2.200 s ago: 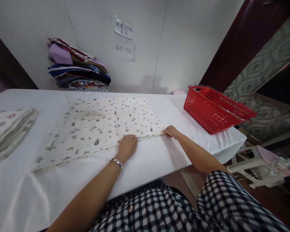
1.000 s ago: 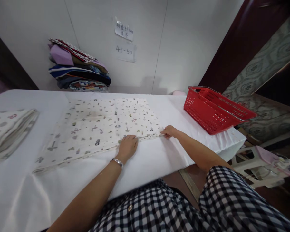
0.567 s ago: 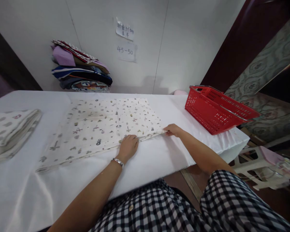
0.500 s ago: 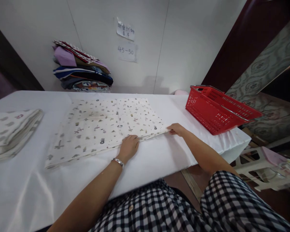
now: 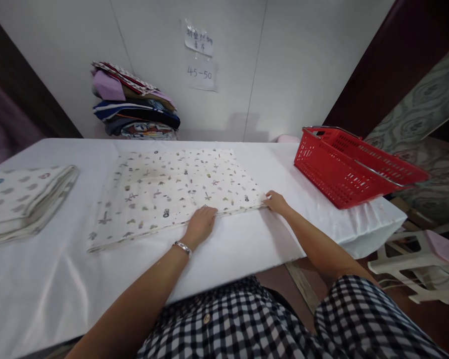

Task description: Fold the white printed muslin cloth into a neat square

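Observation:
A cream cloth with small printed figures [image 5: 172, 187] lies folded flat on the white-covered table [image 5: 247, 244]. My left hand [image 5: 201, 224], with a metal bracelet at the wrist, presses its fingers on the cloth's near edge around the middle. My right hand [image 5: 276, 202] pinches the cloth's near right corner. Both arms reach out from checked sleeves at the bottom of the view.
A red plastic basket [image 5: 353, 167] stands at the table's right end. A folded patterned cloth [image 5: 20, 199] lies at the left. A stack of folded fabrics [image 5: 134, 107] sits against the wall, under two paper notes [image 5: 200, 57]. A white plastic stool [image 5: 419, 264] stands low right.
The cloth's left end has drawn in toward the right, making it look shorter. Both hands stay on the near edge. The view has shifted a little.

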